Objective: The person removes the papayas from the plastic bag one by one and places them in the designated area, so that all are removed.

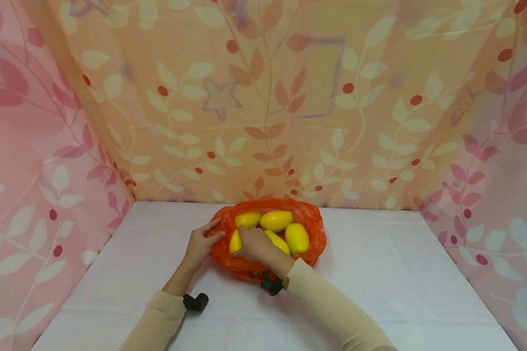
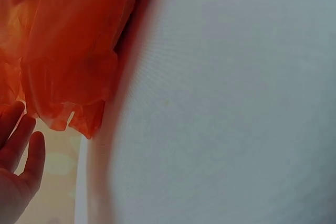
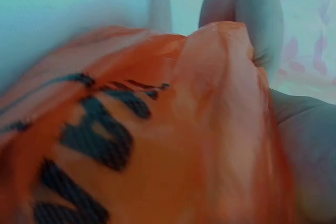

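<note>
An orange-red plastic bag (image 1: pixel 318 234) stands on the table with its mouth spread wide, several yellow mangoes inside. My right hand (image 1: pixel 256 244) reaches down into it and grips a mango (image 1: pixel 234 242) at the left; its fingertips are partly hidden. Close by lie an upright mango (image 1: pixel 296 238) on the right and another mango (image 1: pixel 276 221) at the back. At the bag's left rim, my left hand (image 1: pixel 198 247) touches the plastic with fingers spread. In the right wrist view, black print (image 3: pixel 105 135) marks the bag's front.
A white cloth (image 1: pixel 377 282) covers the table. Floral curtains (image 1: pixel 268 97) enclose it at the back and on both sides. Each wrist carries a small black device (image 1: pixel 196 302).
</note>
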### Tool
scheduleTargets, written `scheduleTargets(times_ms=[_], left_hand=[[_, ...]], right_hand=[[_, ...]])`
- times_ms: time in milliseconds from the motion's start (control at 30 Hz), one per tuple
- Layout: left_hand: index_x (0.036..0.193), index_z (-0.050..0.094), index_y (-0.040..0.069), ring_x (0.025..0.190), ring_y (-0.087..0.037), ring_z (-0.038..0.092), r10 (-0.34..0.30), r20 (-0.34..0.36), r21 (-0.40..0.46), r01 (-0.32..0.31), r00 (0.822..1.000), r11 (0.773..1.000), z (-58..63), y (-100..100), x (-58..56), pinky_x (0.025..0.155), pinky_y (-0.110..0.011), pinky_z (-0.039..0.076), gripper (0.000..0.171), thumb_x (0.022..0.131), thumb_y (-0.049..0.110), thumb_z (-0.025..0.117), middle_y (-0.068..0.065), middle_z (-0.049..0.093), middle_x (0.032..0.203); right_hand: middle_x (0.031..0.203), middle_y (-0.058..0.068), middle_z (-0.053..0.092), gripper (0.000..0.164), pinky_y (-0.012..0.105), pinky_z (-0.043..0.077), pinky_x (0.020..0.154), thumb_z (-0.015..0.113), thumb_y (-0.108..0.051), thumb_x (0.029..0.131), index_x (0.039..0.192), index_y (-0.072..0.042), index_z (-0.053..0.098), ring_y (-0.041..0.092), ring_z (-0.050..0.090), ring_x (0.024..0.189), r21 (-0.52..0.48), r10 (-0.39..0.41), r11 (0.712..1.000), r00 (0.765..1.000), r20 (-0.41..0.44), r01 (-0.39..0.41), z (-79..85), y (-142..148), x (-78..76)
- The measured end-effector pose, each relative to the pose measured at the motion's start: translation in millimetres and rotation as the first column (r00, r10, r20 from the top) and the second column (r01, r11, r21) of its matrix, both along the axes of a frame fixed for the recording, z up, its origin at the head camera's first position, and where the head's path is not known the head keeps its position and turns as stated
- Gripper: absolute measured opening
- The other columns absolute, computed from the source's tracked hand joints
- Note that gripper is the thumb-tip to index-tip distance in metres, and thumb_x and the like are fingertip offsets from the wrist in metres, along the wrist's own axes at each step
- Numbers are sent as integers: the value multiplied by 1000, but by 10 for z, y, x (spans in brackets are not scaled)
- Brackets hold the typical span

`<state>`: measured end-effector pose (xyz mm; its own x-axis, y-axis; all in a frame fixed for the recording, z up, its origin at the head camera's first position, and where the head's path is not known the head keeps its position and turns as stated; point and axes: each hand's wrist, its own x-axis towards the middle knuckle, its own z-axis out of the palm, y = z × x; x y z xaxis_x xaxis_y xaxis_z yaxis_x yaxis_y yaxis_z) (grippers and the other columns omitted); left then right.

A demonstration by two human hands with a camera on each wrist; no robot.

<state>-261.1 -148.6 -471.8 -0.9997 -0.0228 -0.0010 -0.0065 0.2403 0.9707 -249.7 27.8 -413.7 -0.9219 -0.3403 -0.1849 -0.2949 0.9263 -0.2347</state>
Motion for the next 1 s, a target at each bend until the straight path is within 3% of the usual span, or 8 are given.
scheduleTargets(times_ms=[433, 700, 1000], left_hand=[[140, 54, 10, 141, -31, 41, -24, -12, -10, 24, 1000, 1000, -60, -40, -62, 108, -44, 43, 55, 89, 23, 71, -16, 46, 149], [138, 56, 10, 140, -32, 42, 4, -2, -26, -4, 1000, 1000, -41, -32, -51, 108, -45, 43, 51, 90, 22, 69, -16, 48, 148], [137, 56, 6, 139, -34, 42, 31, -15, -30, -32, 999, 999, -13, -32, -50, 110, -45, 41, 49, 91, 20, 69, -20, 50, 145]], right_hand=[[99, 9, 65, 66, 37, 56, 82, 78, -45, 79, 127, -9, 49, 23, 60, 82, -25, -56, 998, 998, 18, 57, -49, -47, -6], [105, 9, 64, 73, 39, 56, 86, 77, -45, 78, 134, -9, 47, 23, 61, 86, -88, -73, 993, 997, 29, 75, -60, -13, -28], [117, 13, 63, 87, 42, 54, 91, 77, -47, 76, 144, -7, 38, 28, 61, 99, -201, -88, 975, 996, 34, 93, 108, 106, -54]])
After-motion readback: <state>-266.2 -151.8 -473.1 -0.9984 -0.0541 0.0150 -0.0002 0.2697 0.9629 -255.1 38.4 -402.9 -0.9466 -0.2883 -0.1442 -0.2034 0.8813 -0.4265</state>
